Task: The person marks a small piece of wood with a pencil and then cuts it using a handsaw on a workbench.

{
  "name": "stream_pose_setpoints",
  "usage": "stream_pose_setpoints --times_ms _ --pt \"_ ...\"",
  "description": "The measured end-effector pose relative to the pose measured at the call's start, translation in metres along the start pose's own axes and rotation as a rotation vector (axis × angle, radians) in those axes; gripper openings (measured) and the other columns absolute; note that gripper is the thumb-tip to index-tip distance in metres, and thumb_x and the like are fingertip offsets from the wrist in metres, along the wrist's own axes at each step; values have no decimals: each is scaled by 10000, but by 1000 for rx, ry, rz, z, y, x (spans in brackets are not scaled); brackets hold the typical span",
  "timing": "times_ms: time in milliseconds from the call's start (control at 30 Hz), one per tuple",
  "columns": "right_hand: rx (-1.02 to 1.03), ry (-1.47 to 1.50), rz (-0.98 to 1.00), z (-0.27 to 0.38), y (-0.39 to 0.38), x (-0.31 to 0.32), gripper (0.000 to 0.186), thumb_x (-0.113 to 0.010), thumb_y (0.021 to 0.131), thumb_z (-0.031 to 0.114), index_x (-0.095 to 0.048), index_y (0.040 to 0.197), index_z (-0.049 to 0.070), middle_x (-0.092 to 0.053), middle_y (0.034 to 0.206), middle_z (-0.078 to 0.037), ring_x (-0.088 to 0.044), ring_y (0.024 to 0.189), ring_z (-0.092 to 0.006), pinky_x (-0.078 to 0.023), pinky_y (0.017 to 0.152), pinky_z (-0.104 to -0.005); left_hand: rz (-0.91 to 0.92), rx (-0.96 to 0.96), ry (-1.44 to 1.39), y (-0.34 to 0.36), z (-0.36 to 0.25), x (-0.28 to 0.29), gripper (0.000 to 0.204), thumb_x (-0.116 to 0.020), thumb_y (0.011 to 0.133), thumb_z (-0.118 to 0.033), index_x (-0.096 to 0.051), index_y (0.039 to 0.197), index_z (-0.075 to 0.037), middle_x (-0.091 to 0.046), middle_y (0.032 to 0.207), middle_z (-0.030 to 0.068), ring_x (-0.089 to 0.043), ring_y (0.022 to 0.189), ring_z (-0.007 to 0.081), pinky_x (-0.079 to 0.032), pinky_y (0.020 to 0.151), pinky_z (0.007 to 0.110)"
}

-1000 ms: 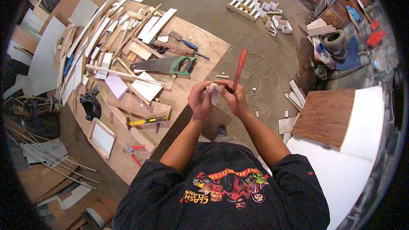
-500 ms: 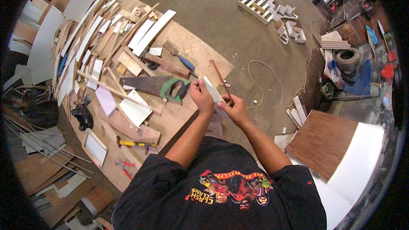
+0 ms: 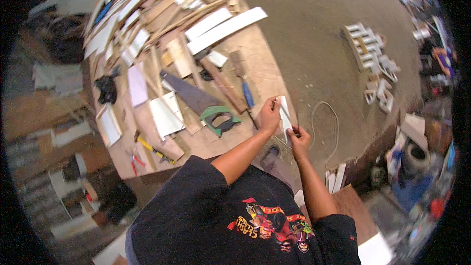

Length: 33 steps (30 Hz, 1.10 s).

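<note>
A short white strip, probably a piece of board, is held out in front of my shirt, beyond the table's near right edge. Around its upper end the fingers of my left hand are closed. My right hand grips the lower end, thumb on the face. Whether a thin pencil-like stick is still in the right hand is too blurred to tell. On the table, closest to the left hand, lie a blue-handled chisel and a handsaw with a green and black handle.
The wooden table carries white boards, wood strips, a yellow-handled hammer, red-handled pliers and a black plastic bag. A rope loops over the floor. Small white box-like pieces stand at the far right.
The whole view has swung, so the table and floor things sit differently in it. Both hands keep hold of the white strip. The red stick beside the right hand no longer shows clearly.
</note>
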State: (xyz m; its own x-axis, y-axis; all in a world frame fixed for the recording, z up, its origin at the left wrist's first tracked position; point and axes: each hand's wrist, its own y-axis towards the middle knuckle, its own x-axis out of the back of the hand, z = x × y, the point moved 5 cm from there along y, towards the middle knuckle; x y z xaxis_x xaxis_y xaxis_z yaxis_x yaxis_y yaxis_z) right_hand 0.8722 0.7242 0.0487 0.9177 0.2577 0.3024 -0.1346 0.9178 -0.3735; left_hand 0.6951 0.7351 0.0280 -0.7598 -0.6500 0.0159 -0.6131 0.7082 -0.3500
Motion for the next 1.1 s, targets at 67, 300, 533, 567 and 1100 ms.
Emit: stream_pose_setpoints --times_ms 67,300,533,567,1100 --pt "112 -69 95 8 7 -6 293 -747 863 153 -713 1104 -11 -681 843 -18 -587 732 -94 -485 666 -262 -109 -142 -8 -1 -16 21 308 -600 1020 -304 -637 1100 -9 -657 871 45 -579 800 94 -485 732 262" --pt "206 -129 499 95 -45 -75 151 -714 874 100 -637 951 -4 -636 788 -13 -564 703 -77 -467 621 -264 -514 -313 -247 -65 -57 142 456 -634 1005 -265 -451 1348 -28 -642 963 54 -597 813 120 -496 733 263" --pt "527 -208 567 108 -161 -183 139 -708 830 69 -631 925 1 -664 757 -81 -608 674 -139 -475 602 -314 -620 -52 -225 -174 -48 264 527 -775 890 -194 -529 1298 32 -690 939 109 -654 745 120 -536 613 266" --pt "538 -208 573 113 -182 -195 139 -708 830 69 -631 925 1 -664 757 -81 -608 674 -139 -475 602 -314 -638 -55 -183 -185 -42 288 509 -780 882 -179 -553 1277 47 -695 912 105 -649 700 119 -526 561 261" --pt "655 -171 714 109 -398 -495 371 -768 854 189 -686 1174 19 -688 836 -56 -594 638 -105 -480 585 -281 -681 -155 -77 -247 -19 639 327 -636 985 -138 -652 1271 18 -699 986 29 -568 796 55 -497 685 255"
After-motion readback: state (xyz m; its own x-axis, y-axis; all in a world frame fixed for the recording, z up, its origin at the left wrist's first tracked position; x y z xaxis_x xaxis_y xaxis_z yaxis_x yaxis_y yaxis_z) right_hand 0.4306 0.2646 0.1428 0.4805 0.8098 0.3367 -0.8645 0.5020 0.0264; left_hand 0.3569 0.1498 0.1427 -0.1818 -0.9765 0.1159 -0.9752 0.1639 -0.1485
